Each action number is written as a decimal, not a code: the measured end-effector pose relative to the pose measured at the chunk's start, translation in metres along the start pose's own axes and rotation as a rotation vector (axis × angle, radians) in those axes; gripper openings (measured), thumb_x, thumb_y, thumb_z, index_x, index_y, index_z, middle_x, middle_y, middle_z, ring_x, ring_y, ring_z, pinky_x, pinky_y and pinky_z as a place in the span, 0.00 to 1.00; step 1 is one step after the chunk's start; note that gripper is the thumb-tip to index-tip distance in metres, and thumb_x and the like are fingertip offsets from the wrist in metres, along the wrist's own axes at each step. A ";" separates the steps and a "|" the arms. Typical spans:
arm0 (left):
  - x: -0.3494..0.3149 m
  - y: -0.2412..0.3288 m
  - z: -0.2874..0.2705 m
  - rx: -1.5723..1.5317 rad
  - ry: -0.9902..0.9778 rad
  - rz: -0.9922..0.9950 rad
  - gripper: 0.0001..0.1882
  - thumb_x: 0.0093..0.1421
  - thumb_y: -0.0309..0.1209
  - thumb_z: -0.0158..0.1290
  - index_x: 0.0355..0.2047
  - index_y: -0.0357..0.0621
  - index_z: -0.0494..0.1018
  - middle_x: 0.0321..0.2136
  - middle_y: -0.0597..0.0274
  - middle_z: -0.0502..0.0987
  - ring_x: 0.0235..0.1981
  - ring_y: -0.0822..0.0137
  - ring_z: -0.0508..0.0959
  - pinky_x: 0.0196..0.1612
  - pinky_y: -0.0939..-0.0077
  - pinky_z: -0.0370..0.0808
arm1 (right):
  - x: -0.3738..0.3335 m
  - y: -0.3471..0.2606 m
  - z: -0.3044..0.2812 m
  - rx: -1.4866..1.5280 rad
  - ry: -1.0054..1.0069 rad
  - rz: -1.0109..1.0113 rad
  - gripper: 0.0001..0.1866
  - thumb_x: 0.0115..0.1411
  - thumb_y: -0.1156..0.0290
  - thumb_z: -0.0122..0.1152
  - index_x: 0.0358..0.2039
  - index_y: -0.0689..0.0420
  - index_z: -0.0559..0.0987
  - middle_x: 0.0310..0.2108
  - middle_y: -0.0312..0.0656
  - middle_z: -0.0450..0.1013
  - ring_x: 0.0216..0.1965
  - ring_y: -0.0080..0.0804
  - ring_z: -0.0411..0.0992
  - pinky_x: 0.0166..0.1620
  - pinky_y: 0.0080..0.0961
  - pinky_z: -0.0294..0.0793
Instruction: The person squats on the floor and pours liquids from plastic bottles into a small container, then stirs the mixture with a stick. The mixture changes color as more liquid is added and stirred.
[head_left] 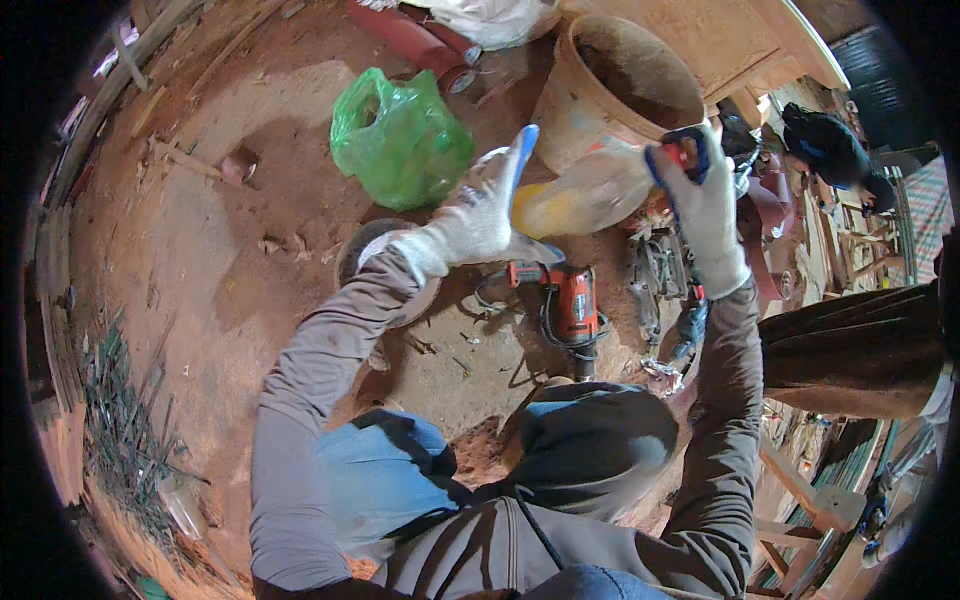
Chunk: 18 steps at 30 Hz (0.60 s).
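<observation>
My right hand (698,185), in a white and blue work glove, closes around the red-topped end of a clear plastic bottle (600,195). The bottle lies tilted nearly sideways in the air, with something yellow in its lower end, and looks smeared by motion. Close to that lower end is my left hand (482,218), gloved the same way, its thumb and fingers spread and nothing in its grasp. Below the hands a red corded power drill (576,302) rests on the ground. A round, light-rimmed object (378,240) is partly hidden beneath my left wrist.
A tall dirty bucket (560,95) stands beyond the bottle, with a knotted green plastic bag (400,140) to its left. Grey metal tools (655,285) lie right of the drill. A hammer-like tool (200,165) and dark thin offcuts (125,410) lie left. Another person's dark-clothed leg (850,350) intrudes at right.
</observation>
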<state>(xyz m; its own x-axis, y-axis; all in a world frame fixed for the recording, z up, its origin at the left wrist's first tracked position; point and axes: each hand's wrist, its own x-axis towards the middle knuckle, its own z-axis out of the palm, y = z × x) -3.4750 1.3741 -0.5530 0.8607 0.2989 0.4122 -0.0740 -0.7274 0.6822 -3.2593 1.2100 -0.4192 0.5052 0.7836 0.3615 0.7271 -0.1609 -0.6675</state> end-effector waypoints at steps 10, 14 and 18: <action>-0.050 0.044 0.025 -0.542 -0.282 -0.259 0.65 0.41 0.38 0.79 0.73 0.43 0.48 0.64 0.50 0.66 0.64 0.58 0.68 0.68 0.59 0.65 | -0.060 -0.016 0.048 0.047 -0.221 -0.078 0.16 0.58 0.66 0.69 0.41 0.60 0.74 0.26 0.51 0.76 0.30 0.47 0.80 0.34 0.39 0.75; -0.057 0.048 0.028 -0.741 -0.543 -0.356 0.53 0.44 0.37 0.77 0.67 0.42 0.59 0.63 0.52 0.67 0.63 0.57 0.68 0.67 0.57 0.65 | -0.055 -0.027 0.034 0.247 -0.219 -0.114 0.17 0.58 0.62 0.68 0.40 0.58 0.73 0.24 0.53 0.74 0.28 0.53 0.78 0.32 0.41 0.75; -0.082 0.036 0.050 -0.400 -0.654 -0.141 0.35 0.51 0.36 0.73 0.58 0.47 0.73 0.57 0.57 0.75 0.59 0.55 0.74 0.64 0.58 0.69 | -0.044 -0.019 0.019 0.445 -0.170 -0.076 0.16 0.61 0.61 0.66 0.41 0.58 0.74 0.23 0.53 0.73 0.27 0.56 0.75 0.30 0.39 0.73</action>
<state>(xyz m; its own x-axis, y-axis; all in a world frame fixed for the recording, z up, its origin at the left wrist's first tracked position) -3.5229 1.2929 -0.5924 0.9884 -0.1436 -0.0497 -0.0110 -0.3941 0.9190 -3.3042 1.1901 -0.4354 0.3477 0.8763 0.3334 0.4711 0.1441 -0.8702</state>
